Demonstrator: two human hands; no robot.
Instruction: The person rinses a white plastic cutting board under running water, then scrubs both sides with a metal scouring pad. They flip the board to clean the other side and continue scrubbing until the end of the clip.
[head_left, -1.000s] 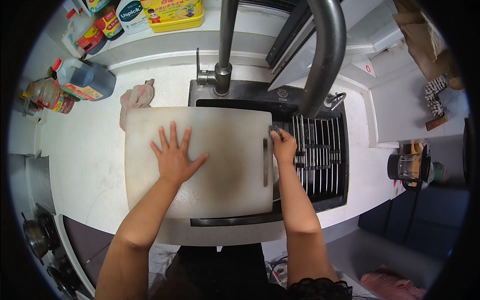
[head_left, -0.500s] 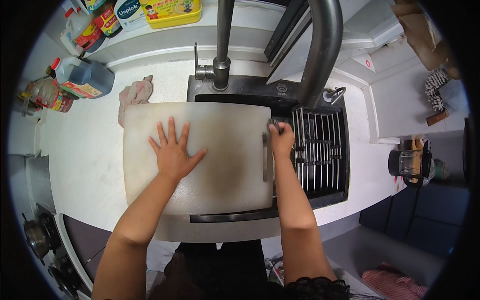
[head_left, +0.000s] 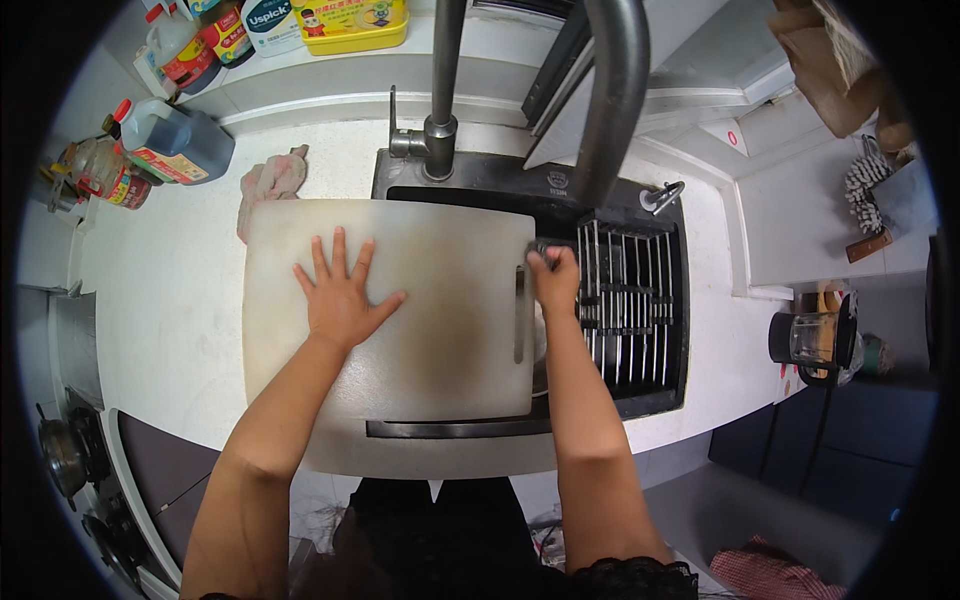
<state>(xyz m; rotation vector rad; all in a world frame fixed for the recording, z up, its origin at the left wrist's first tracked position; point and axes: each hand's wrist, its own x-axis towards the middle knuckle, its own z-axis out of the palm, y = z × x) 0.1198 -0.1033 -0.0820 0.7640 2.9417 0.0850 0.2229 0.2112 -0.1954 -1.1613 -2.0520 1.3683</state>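
Head view: the board (head_left: 440, 330) lies flat, its left part on the counter (head_left: 170, 300) and its right part out over the sink (head_left: 510, 182). A broad dark smudge marks its face right of the middle, and a long slot (head_left: 519, 320) runs near its right edge. The left hand (head_left: 342, 302) rests palm down on the board's left half, fingers and thumb spread wide, gripping nothing. The right hand (head_left: 556, 280) pinches a dark scourer (head_left: 540, 250) between thumb and fingers at the upper part of the right edge, beyond the slot. How hard it presses, I cannot tell.

The work looks like scouring that edge. For this, the left palm should bear down firmly, since the scoured end hangs over the sink and could tip or skid. Strokes are best run along the edge from corner to corner, with the scourer folded over the rim so that it meets top and side together. The slot's inner walls probably need a fingertip behind the scourer. The wrist should clear the rack (head_left: 630, 288) just to the right, and the cloth (head_left: 272, 185) by the upper left corner is best left dry.
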